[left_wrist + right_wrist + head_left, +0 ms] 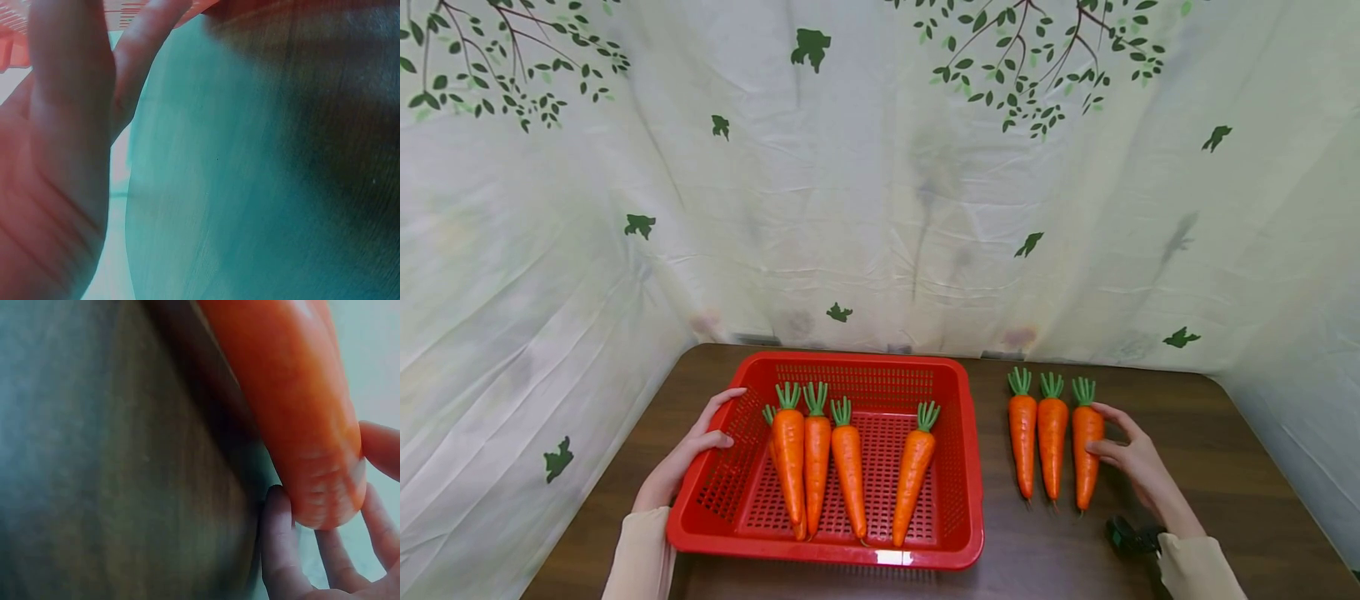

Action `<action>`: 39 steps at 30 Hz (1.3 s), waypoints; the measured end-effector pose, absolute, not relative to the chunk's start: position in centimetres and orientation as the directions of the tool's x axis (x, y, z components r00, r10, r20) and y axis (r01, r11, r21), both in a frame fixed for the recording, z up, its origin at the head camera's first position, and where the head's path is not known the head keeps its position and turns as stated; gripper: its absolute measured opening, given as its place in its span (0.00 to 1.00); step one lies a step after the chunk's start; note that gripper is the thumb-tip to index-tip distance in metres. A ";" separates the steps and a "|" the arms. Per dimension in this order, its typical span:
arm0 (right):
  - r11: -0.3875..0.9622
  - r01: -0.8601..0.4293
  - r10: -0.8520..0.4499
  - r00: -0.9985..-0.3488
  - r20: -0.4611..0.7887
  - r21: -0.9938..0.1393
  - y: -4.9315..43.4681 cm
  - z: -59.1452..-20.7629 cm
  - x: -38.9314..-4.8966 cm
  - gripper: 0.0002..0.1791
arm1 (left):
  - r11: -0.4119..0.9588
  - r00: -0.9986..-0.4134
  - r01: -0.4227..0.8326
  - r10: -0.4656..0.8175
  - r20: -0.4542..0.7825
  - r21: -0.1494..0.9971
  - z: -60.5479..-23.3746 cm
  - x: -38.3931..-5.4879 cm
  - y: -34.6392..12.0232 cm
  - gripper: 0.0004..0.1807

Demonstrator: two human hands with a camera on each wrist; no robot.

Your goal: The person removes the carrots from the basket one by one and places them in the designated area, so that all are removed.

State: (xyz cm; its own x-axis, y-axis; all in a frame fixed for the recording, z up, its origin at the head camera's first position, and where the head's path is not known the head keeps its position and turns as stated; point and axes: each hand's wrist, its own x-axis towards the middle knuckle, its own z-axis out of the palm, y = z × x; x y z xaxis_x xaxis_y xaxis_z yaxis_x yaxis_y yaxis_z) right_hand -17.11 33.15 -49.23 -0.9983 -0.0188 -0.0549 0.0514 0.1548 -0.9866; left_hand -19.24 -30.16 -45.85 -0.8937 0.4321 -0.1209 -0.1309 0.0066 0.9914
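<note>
On the left, my left hand (pixel 679 467) holds the near-left rim of a red plastic basket (pixel 790 550), fingers and thumb over its edge. In the left wrist view, that hand (pixel 69 162) lies against the basket's perforated side (pixel 128 9). Several orange carrots (pixel 847 467) with green stem tops lie inside, one mostly hidden under another. My right hand (pixel 1138 462) grips the rightmost of three carrots side by side on the table, its fingers around the thick upper part of that carrot (pixel 1086 471). Up close, the right wrist view shows fingertips on both sides of the carrot (pixel 290 406).
The other two loose carrots (pixel 1051 450) lie between the basket and my right hand, tops pointing away. Beneath everything is a dark wooden table (pixel 1217 467). A pale curtain (pixel 880 183) with leaf prints rises behind and along both sides. A black wrist device (pixel 1131 536) sits at my right wrist.
</note>
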 end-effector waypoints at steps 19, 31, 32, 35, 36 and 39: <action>0.379 0.076 -0.038 -0.995 -0.097 -0.922 32.9 -48.5 -18.3 0.36 | 0.008 -0.895 -0.134 0.429 -0.125 0.991 -45.9 -19.2 -30.2 0.36; 0.308 0.046 -0.054 -0.996 -0.066 -0.950 33.0 -48.5 -18.3 0.36 | -0.003 -0.892 -0.140 0.434 -0.125 0.990 -45.9 -19.3 -30.2 0.36; 0.300 0.045 -0.049 -0.997 -0.062 -0.953 33.0 -48.5 -18.2 0.36 | -0.004 -0.892 -0.140 0.435 -0.124 0.990 -45.9 -19.3 -30.2 0.36; 0.292 0.035 -0.034 -0.998 -0.047 -0.956 32.9 -48.1 -18.1 0.36 | -0.007 -0.892 -0.136 0.436 -0.119 0.991 -46.0 -19.3 -30.2 0.36; 0.300 0.031 -0.027 -0.999 -0.041 -0.954 32.9 -47.9 -18.1 0.35 | -0.008 -0.892 -0.136 0.435 -0.119 0.991 -46.0 -19.3 -30.2 0.36; 0.336 0.021 -0.010 -1.000 -0.027 -0.941 32.8 -47.2 -17.9 0.35 | -0.010 -0.893 -0.137 0.434 -0.119 0.990 -45.9 -19.3 -30.1 0.37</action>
State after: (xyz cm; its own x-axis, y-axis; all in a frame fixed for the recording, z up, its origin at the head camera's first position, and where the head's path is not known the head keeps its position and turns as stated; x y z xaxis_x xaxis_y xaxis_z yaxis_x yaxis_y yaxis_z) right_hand -17.86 32.79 -47.19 -0.9996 -0.0104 -0.0265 0.0215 0.3363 -0.9415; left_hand -19.29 -30.14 -45.92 -0.8930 0.4340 -0.1192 -0.1373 -0.0105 0.9905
